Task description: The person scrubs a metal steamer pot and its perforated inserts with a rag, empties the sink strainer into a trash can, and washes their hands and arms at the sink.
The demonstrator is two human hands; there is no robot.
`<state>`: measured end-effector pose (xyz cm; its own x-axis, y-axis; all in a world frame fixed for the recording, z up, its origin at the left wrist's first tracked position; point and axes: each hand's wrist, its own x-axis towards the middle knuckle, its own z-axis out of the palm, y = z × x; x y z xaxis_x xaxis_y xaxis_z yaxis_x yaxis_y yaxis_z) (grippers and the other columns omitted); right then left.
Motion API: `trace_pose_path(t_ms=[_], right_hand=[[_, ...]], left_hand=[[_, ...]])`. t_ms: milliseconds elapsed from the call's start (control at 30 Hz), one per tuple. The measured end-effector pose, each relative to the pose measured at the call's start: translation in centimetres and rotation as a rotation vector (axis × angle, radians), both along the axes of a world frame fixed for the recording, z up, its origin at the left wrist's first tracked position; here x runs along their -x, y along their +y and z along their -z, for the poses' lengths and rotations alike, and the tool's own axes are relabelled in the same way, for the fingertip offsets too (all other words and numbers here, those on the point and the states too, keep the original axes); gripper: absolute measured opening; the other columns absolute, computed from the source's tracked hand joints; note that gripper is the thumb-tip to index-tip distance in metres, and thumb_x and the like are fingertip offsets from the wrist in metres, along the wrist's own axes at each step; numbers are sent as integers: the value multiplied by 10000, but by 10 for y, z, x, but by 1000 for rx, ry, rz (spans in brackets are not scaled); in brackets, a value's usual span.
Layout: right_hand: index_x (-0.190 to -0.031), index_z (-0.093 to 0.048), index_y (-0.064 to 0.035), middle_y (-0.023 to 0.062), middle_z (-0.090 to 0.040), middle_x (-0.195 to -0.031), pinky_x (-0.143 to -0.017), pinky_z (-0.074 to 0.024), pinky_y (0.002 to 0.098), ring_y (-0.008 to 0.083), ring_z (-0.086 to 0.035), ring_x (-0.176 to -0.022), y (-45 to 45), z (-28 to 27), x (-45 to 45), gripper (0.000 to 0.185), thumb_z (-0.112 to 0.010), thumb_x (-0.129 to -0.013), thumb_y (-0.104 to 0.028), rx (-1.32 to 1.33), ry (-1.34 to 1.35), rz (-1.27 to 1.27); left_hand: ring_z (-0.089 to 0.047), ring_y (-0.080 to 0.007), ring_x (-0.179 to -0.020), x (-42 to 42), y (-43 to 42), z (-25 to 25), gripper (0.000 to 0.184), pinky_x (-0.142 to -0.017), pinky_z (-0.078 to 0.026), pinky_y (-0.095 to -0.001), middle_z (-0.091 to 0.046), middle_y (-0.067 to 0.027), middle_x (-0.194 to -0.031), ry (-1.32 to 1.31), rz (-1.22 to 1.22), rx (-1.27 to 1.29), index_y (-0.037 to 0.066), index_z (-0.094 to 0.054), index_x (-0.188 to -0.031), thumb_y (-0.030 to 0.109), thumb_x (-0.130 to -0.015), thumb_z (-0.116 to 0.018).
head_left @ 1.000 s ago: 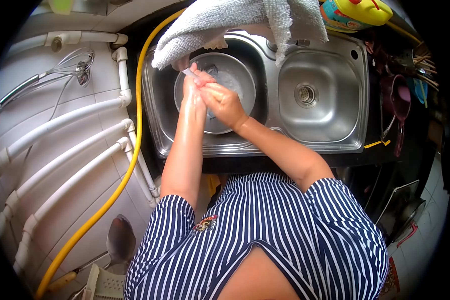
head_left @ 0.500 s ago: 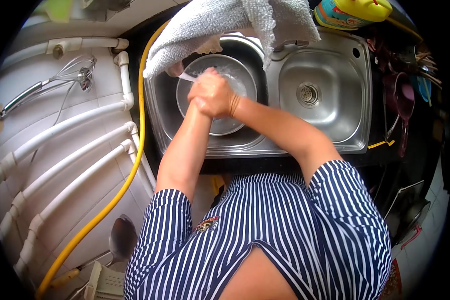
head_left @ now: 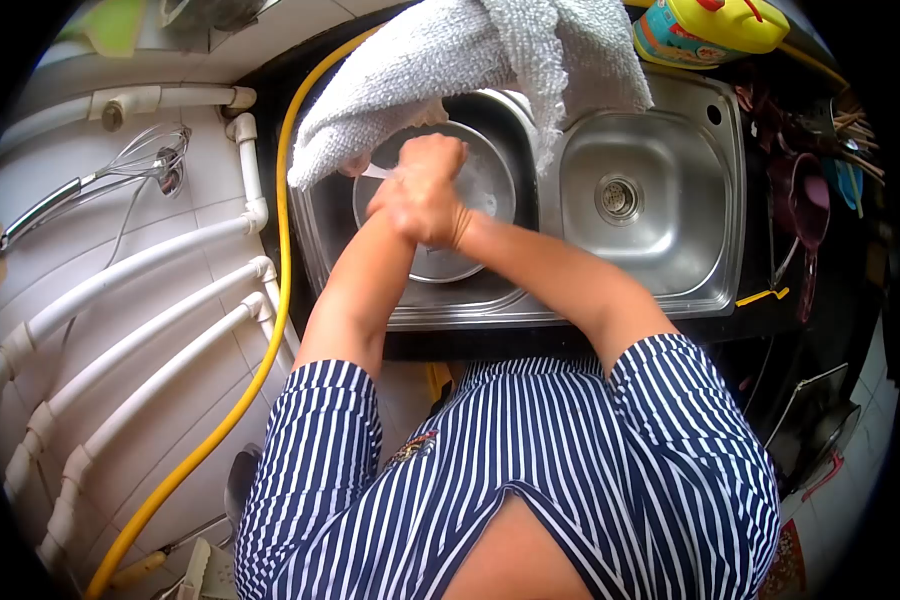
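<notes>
My two hands are together over a round metal basin point(head_left: 503, 222) in the left sink bowl. My right hand point(head_left: 422, 212) is wrapped round my left wrist. Just beyond it my left hand point(head_left: 433, 154) is closed, its fingers curled and nothing visible in them. A whitish strip point(head_left: 376, 172), perhaps water or a spout end, reaches from under a towel toward my hands. The white towel point(head_left: 410, 75) is draped above the bowl and hides whatever it hangs on. Some water with white foam or bubbles shows in the basin.
To the right is the second sink bowl point(head_left: 660, 240) with its drain. A yellow bottle point(head_left: 710, 30) stands behind it. Along the left run a yellow hose point(head_left: 282, 230) and white pipes point(head_left: 140, 235). A whisk point(head_left: 120, 165) hangs on the tiled wall; a dark red ladle point(head_left: 808, 200) lies right.
My right hand has slid from my left hand down to the wrist, so my left fist shows beyond it. The view has shifted slightly, with the towel and sink lower in the picture.
</notes>
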<state>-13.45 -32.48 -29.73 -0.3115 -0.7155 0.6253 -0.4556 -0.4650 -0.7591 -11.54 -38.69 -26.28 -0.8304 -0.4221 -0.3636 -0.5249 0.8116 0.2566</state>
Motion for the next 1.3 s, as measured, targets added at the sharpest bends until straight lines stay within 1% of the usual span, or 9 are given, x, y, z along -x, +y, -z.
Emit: trace_pose_path(t_ms=[100,200,433,767,1033,1133,1233,1267,1300], right_hand=[[-861,-643,-72,136,-631,-883,-845,-435,420,312,-595,-795,-2,1,3,220,-510,-822,-244,-187,137,141],[-851,-635,-71,144,-629,-884,-853,-440,409,326,-593,-800,-26,22,-5,187,-531,-820,-223,-317,67,136],[-828,-708,-89,169,-678,-807,-727,-495,477,365,-660,-790,-82,26,-6,399,-474,-902,-404,-875,-153,389],[-906,-725,-101,96,-705,-920,-719,-531,407,275,-677,-890,-114,107,-5,232,-536,-817,-202,-677,746,-20],[-857,-700,-50,187,-676,-878,-762,-509,424,325,-664,-844,-107,60,-19,318,-486,-861,-285,-1036,-185,83],[-770,-662,-8,186,-646,-740,-787,-495,458,359,-655,-803,-104,60,-18,324,-520,-860,-286,-855,-1184,96],[-1006,-572,-18,178,-615,-1014,-823,-461,400,292,-613,-820,-88,127,-84,224,-517,-884,-197,-1138,-847,680],[-1113,-494,2,196,-592,-1095,-883,-445,395,315,-592,-960,-38,13,-22,296,-517,-895,-196,-807,-1286,35],[-1237,-397,-6,228,-533,-1234,-954,-408,392,317,-502,-1161,-31,-3,-32,404,-520,-892,-178,-770,-1158,113]], left_hand=[[-640,-248,-738,-25,-22,62,307,-728,-492,-354,-650,-89,-751,92,22,155,65,-618,-729,301,-890,-506],[-599,-195,-650,-23,-9,43,397,-595,-510,-311,-596,-75,-717,467,-1176,-1201,51,-548,-776,412,-922,-466],[-555,-177,-638,-46,21,65,373,-591,-516,-307,-547,-72,-750,1109,-1559,-2526,48,-516,-897,419,-869,-546],[-595,-275,-918,-24,88,-61,462,-852,-496,-384,-601,-134,-1011,846,-1706,-1690,36,-498,-1141,405,-877,-588],[-605,-276,-746,-51,34,34,407,-698,-525,-399,-604,-120,-782,1240,-1492,-2016,33,-542,-940,383,-768,-658],[-596,-242,-789,-39,34,18,412,-712,-519,-351,-569,-84,-765,996,-1499,-1710,58,-536,-995,424,-829,-628],[-582,-210,-720,-39,1,67,346,-659,-512,-324,-562,-69,-779,825,-1539,-1525,98,-534,-972,422,-874,-603],[-555,-184,-619,-46,-10,83,263,-582,-491,-296,-555,-50,-779,972,-1524,-1457,118,-524,-965,374,-923,-565],[-542,-173,-589,-51,-23,112,295,-544,-461,-307,-555,-42,-738,996,-1303,-1233,110,-552,-952,403,-928,-546]])
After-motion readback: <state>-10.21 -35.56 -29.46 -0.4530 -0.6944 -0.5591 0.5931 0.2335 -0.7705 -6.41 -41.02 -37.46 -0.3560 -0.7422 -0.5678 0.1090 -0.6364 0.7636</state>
